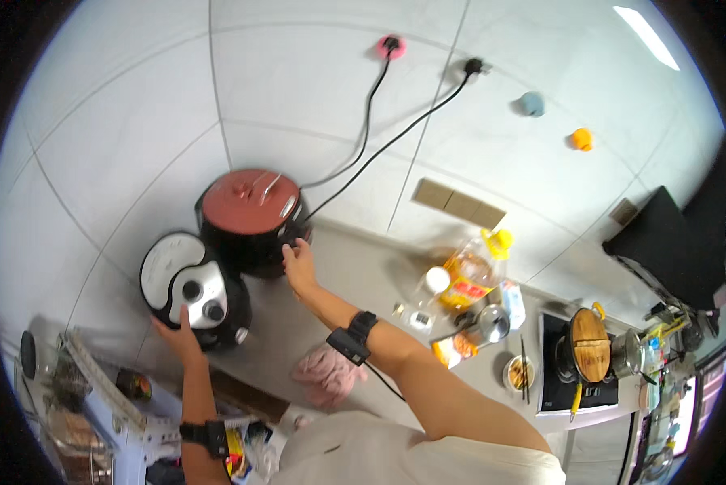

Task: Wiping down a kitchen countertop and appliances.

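Note:
My left hand is at the front left side of a black and silver air fryer. Its thumb and fingers are spread, and they appear to touch the casing below the two round knobs. Just behind the air fryer stands a dark electric cooker with a red lid, tight in the wall corner. At this cooker's right front is my right hand, fingertips apart and against or very close to its side. Motion blur hides the exact contact. Both wrists wear black strapped devices.
Black power cords run up to plugs on wall holders. A pink cloth lies at the counter's front edge. To the right are an oil bottle, a jar, a bowl with chopsticks and a stove with a wooden-lidded pot.

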A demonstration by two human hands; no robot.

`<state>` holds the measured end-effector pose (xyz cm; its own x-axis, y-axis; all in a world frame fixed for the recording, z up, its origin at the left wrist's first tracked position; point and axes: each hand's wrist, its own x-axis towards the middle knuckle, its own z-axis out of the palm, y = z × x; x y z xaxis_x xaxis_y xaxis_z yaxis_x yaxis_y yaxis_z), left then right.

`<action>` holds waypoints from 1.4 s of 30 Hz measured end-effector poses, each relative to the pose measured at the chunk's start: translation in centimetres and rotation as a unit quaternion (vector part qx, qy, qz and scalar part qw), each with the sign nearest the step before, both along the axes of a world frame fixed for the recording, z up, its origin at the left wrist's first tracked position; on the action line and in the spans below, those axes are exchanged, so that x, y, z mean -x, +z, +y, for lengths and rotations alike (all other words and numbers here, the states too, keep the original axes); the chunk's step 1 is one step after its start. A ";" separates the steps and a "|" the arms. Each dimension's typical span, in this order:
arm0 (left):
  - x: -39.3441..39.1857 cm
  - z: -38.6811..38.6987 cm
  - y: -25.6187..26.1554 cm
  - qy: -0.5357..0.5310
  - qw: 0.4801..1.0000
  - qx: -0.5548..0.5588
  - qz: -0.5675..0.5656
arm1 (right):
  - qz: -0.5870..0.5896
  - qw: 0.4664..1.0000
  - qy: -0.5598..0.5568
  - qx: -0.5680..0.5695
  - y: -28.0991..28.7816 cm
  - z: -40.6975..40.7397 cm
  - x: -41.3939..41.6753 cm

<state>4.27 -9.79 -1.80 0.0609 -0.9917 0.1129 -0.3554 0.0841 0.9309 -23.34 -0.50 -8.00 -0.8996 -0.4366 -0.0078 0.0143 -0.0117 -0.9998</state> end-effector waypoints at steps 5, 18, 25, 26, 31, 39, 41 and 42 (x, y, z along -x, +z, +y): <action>-4.0 0.8 0.3 0.020 0.999 -0.020 0.033 | 0.177 0.965 -0.191 -0.037 7.5 0.4 3.5; -4.7 -1.2 -2.3 -0.041 0.998 0.009 0.038 | 0.033 0.987 0.085 0.136 15.4 1.8 12.4; -4.5 -1.5 -0.1 -0.074 0.991 -0.037 0.108 | 0.061 0.973 0.116 0.190 19.7 -0.7 12.1; -4.5 -2.0 -0.4 -0.099 0.981 -0.051 0.156 | 0.053 0.974 0.116 0.189 20.0 -1.3 12.5; -5.7 -2.0 -0.9 -0.116 0.972 -0.025 0.201 | 0.051 0.951 0.196 0.234 21.0 -3.7 13.0; -4.1 1.2 -0.1 -0.010 0.967 -0.170 0.189 | -0.009 0.939 0.218 0.267 21.1 -7.0 15.9; -4.2 1.1 -0.4 -0.011 0.968 -0.174 0.182 | -0.019 0.928 0.230 0.291 20.7 -7.2 16.5; -4.4 0.7 -1.0 -0.018 0.971 -0.154 0.183 | -0.021 0.928 0.232 0.291 20.3 -7.1 16.7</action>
<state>8.66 -9.05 -2.80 0.0067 -0.9774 -0.2112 0.0020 -0.2112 0.9774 -40.03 -7.64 12.28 -0.6186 -0.7174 0.3204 0.1912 -0.5330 -0.8242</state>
